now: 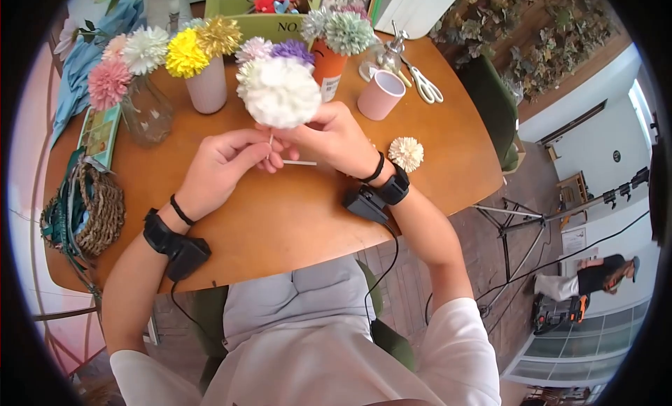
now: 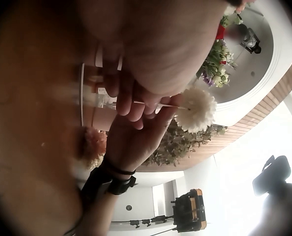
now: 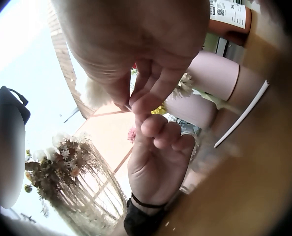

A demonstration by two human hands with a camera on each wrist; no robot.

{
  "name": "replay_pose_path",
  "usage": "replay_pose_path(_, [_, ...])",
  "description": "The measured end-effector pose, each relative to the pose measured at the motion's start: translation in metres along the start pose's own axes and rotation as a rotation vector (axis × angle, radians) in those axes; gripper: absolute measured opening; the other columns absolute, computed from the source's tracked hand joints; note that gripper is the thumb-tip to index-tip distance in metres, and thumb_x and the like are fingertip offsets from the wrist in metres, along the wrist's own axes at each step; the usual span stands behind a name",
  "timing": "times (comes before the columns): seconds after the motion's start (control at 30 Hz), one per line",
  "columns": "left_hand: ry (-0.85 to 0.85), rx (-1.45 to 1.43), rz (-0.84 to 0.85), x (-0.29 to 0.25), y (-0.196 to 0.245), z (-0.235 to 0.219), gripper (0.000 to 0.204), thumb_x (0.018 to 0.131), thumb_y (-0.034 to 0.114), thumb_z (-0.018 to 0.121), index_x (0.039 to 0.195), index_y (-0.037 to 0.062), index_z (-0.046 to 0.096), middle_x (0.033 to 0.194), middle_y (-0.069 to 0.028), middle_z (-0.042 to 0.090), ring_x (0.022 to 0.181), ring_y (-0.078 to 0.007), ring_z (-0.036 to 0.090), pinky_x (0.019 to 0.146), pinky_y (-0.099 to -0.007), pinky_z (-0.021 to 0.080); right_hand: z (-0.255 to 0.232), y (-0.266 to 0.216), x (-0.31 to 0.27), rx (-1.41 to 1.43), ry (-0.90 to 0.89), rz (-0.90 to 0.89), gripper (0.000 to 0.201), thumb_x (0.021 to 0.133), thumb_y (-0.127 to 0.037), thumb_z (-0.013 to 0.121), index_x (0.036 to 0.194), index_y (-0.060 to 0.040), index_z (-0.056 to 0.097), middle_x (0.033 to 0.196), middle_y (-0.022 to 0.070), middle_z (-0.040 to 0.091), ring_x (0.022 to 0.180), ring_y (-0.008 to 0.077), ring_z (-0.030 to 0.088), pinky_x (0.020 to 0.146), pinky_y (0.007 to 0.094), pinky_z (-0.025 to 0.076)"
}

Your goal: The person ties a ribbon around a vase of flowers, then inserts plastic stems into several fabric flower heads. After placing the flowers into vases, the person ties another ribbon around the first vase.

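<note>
A fluffy white pom-pom flower (image 1: 283, 91) stands head up above the table, on a thin pale stem (image 1: 271, 138). My left hand (image 1: 222, 164) pinches the lower stem between thumb and fingers. Just below the flower head, my right hand (image 1: 332, 134) pinches the stem too, its fingertips right by the left ones. In the left wrist view, the white flower (image 2: 196, 110) shows beyond the fingers, with the stem (image 2: 170, 105) running from it into the hands. A thin white stick (image 1: 299, 163) lies on the table beneath, seen larger as a curved white stick (image 3: 242, 115) in the right wrist view.
A cream flower head (image 1: 406, 154) lies right of my hands. Behind stand a pink cup (image 1: 381, 95), white scissors (image 1: 425, 84), an orange vase (image 1: 327, 68), a pale vase (image 1: 208, 87) and a glass vase (image 1: 148, 115) with pom-pom flowers. At left sits a woven basket (image 1: 98, 210).
</note>
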State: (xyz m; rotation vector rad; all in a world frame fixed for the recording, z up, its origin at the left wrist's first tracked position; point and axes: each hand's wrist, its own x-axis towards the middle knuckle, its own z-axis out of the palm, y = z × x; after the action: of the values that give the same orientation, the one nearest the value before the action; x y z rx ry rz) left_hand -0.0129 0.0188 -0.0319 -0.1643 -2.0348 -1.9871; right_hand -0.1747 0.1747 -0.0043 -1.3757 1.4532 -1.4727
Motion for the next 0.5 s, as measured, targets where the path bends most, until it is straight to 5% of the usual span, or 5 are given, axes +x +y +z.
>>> replay_pose_path(0.23, [-0.042,-0.096,0.008,0.0,-0.007,-0.002,0.024,0.108,0.016,0.051,0.117,-0.0025,0.064,0.099,-0.0069,0.069,0.09,-0.0134,0.066,0.083,-0.0288,0.054,-0.001,-0.008,-0.003,-0.007,0.057,-0.014,0.017,0.097,-0.012,0.067,0.107,-0.0003,0.074,0.093,0.0031,0.073,0.077,0.0069,0.065,0.063,0.0229,0.049])
replay_pose_path(0.5, [0.051,-0.025,-0.001,0.001,-0.011,-0.011,0.023,0.106,0.018,0.055,0.111,-0.0015,0.067,0.1,-0.0031,0.066,0.084,-0.0088,0.062,0.079,-0.0243,0.052,-0.063,-0.042,-0.025,-0.27,0.512,-0.077,0.019,0.095,-0.012,0.067,0.106,0.0017,0.075,0.099,0.005,0.075,0.084,0.0097,0.068,0.066,0.0225,0.052])
